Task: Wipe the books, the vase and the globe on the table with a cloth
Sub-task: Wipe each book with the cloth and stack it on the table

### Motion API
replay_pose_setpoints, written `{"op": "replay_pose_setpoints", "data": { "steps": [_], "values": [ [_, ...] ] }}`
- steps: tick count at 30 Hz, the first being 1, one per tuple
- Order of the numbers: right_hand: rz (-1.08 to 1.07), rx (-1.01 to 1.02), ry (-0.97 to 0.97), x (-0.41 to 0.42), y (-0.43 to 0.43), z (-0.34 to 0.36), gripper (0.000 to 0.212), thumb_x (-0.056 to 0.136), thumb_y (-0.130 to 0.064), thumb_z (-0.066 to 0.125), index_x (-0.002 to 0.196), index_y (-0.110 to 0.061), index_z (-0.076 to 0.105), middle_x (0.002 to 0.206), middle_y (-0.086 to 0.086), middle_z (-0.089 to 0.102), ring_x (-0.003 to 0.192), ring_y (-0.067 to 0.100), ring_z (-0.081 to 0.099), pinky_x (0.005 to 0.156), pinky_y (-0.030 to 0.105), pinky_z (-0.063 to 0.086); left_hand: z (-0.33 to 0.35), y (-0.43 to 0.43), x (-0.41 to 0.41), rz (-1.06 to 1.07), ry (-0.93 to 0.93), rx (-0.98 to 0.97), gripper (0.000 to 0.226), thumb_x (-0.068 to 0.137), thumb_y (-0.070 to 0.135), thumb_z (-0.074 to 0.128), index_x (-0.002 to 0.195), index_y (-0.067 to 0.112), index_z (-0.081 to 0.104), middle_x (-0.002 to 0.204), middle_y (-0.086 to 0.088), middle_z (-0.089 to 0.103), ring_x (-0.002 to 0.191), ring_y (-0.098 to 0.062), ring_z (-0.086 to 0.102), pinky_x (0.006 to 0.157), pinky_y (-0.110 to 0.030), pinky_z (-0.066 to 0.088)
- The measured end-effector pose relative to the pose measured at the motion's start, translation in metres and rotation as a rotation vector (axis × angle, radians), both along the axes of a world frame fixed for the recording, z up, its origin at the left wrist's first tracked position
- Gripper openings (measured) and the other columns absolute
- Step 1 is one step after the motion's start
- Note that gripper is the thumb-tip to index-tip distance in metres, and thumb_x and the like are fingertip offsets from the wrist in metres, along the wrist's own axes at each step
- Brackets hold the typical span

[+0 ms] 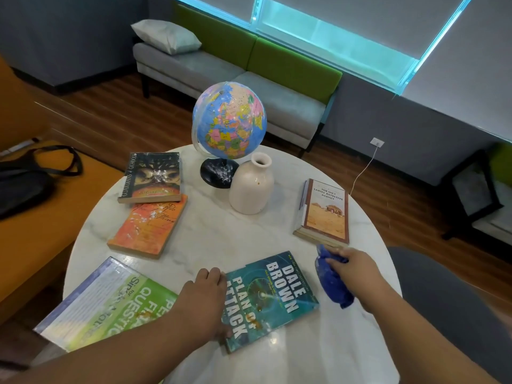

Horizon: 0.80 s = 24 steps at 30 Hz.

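Head view: the left hand (206, 297) clasps the spine edge of the teal glossy paperback book (273, 297), fingers curled at its far corner, thumb at the near one. The right hand (357, 266) bunches a crumpled blue cloth (331, 278) just beside it. Light and slick, the book would likely slide on the round white marble table (221, 234), so pinning that edge suits. Beyond stand a cream ceramic vase (250, 187), probably fragile, and a blue plastic globe (230, 120).

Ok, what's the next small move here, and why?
Probably bring the right hand with its blue cloth leftward onto the teal book and start wiping: the left hand holds that book's left edge, the cloth sits just beside it, and orange specks show on the cover.
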State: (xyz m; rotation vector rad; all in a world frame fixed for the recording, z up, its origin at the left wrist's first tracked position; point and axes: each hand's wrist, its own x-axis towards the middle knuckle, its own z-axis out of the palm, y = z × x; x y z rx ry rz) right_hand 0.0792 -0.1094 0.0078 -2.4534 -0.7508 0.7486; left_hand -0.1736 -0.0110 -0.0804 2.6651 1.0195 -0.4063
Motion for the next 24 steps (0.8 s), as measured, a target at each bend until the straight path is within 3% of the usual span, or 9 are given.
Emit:
{"op": "replay_pose_setpoints", "data": {
  "steps": [4, 7, 10, 12, 15, 17, 20, 23, 24],
  "values": [
    [-0.105, 0.192, 0.146, 0.004, -0.012, 0.018, 0.026, 0.096, -0.013, 0.053, 0.117, -0.025, 0.062, 0.098, 0.001, 0.066, 0.086, 0.022, 0.062, 0.061, 0.031, 0.050, 0.000, 0.000, 0.000, -0.001, -0.011, -0.002, 0.103, 0.068, 0.067, 0.067, 0.145, 0.012, 0.025, 0.131, -0.002, 0.035, 0.119, -0.021, 0.035, 0.094, -0.036, 0.045],
    [-0.030, 0.192, 0.196, -0.012, -0.017, 0.001, 0.025, 0.095, -0.011, 0.054, 0.111, -0.029, 0.060, 0.094, -0.001, 0.066, 0.087, 0.022, 0.064, 0.072, 0.034, 0.051, -0.001, 0.000, 0.001, 0.001, -0.011, -0.007, 0.102, 0.067, 0.067, 0.068, 0.143, 0.012, 0.027, 0.130, -0.002, 0.035, 0.118, -0.020, 0.035, 0.094, -0.035, 0.045],
    [0.250, -0.002, -0.051, -0.029, -0.019, -0.048, 0.035, 0.093, -0.009, 0.054, 0.120, -0.030, 0.062, 0.107, -0.006, 0.055, 0.102, 0.018, 0.058, 0.082, 0.022, 0.040, 0.001, -0.001, 0.002, 0.002, 0.001, -0.006, 0.102, 0.068, 0.066, 0.069, 0.143, 0.012, 0.026, 0.131, -0.002, 0.035, 0.119, -0.021, 0.035, 0.094, -0.035, 0.045],
    [0.388, -0.095, -0.199, -0.042, -0.019, -0.076, 0.040, 0.095, -0.019, 0.053, 0.134, -0.027, 0.053, 0.121, -0.007, 0.045, 0.116, 0.016, 0.050, 0.087, 0.011, 0.032, 0.000, -0.001, 0.003, 0.001, 0.011, 0.000, 0.103, 0.067, 0.067, 0.068, 0.143, 0.012, 0.027, 0.131, -0.002, 0.035, 0.118, -0.021, 0.035, 0.093, -0.036, 0.046],
    [0.577, -0.141, -0.308, -0.060, -0.021, -0.092, 0.054, 0.097, -0.039, 0.049, 0.148, -0.029, 0.033, 0.140, -0.011, 0.032, 0.125, 0.015, 0.035, 0.107, 0.020, 0.030, 0.000, -0.001, 0.003, 0.001, 0.020, 0.001, 0.102, 0.068, 0.067, 0.068, 0.143, 0.012, 0.026, 0.131, -0.003, 0.034, 0.119, -0.021, 0.035, 0.094, -0.036, 0.046],
    [0.600, -0.099, -0.276, -0.057, -0.019, -0.097, 0.050, 0.096, -0.038, 0.051, 0.144, -0.030, 0.039, 0.136, -0.011, 0.038, 0.121, 0.011, 0.041, 0.105, 0.019, 0.033, 0.000, -0.001, 0.003, -0.001, 0.019, 0.002, 0.102, 0.068, 0.066, 0.068, 0.144, 0.012, 0.026, 0.131, -0.003, 0.034, 0.119, -0.021, 0.035, 0.094, -0.037, 0.045],
    [0.362, -0.024, -0.236, -0.043, -0.010, -0.097, 0.029, 0.096, -0.034, 0.051, 0.124, -0.027, 0.051, 0.116, -0.005, 0.054, 0.092, 0.004, 0.055, 0.088, 0.026, 0.047, 0.000, -0.001, 0.003, 0.003, 0.013, -0.002, 0.103, 0.068, 0.066, 0.068, 0.144, 0.012, 0.026, 0.131, -0.002, 0.035, 0.118, -0.020, 0.035, 0.094, -0.035, 0.045],
    [0.487, -0.067, -0.295, -0.050, -0.005, -0.102, 0.031, 0.098, -0.024, 0.046, 0.129, -0.024, 0.051, 0.126, -0.002, 0.049, 0.108, 0.019, 0.052, 0.085, 0.029, 0.044, 0.000, 0.000, 0.003, 0.009, 0.011, -0.007, 0.103, 0.066, 0.065, 0.070, 0.144, 0.012, 0.026, 0.130, -0.002, 0.035, 0.118, -0.020, 0.035, 0.094, -0.035, 0.045],
    [0.558, -0.053, -0.287, -0.054, -0.005, -0.102, 0.030, 0.099, -0.025, 0.045, 0.128, -0.025, 0.052, 0.126, -0.006, 0.048, 0.111, 0.017, 0.050, 0.088, 0.028, 0.044, -0.001, -0.001, 0.003, 0.010, 0.009, -0.009, 0.103, 0.066, 0.065, 0.070, 0.144, 0.012, 0.027, 0.130, -0.002, 0.035, 0.118, -0.020, 0.035, 0.094, -0.035, 0.045]
  ]
}}
